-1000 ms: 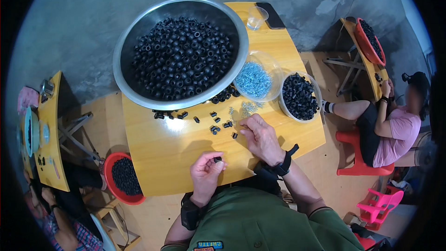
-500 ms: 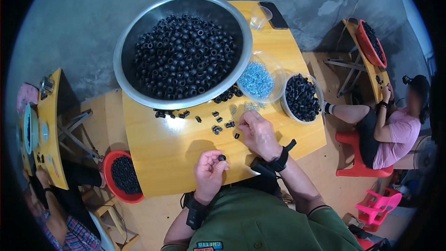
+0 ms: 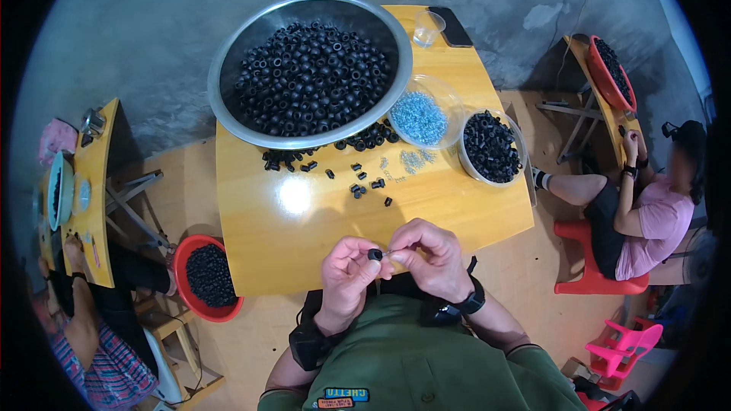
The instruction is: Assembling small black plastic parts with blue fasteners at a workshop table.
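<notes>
Just off the table's front edge, my left hand (image 3: 346,278) is closed, pinching a small round black hollow plastic piece (image 3: 375,254) between thumb and fingers. Close against it, my right hand (image 3: 435,257) pinches a tiny thin silvery piece (image 3: 389,252), too small to make out fully; its tip points at the black piece. Beyond the hands, several short black plastic plugs (image 3: 358,191) lie scattered on the table. Tiny clear silvery pieces (image 3: 415,160) lie loose in front of a clear round tub (image 3: 453,95) full of bluish, shiny small pieces.
A big steel bowl (image 3: 228,118) of round black pieces covers the table's far left. Another clear tub (image 3: 466,164) holds black plugs at right. Behind stand a plastic cup (image 3: 426,29) and a phone (image 3: 451,27). A red basin (image 3: 179,278) stands left; people sit at both sides.
My right hand has come back from the loose silvery pieces to my left hand, now with a tiny piece in its fingertips. My left hand has shifted slightly right, still holding the black piece.
</notes>
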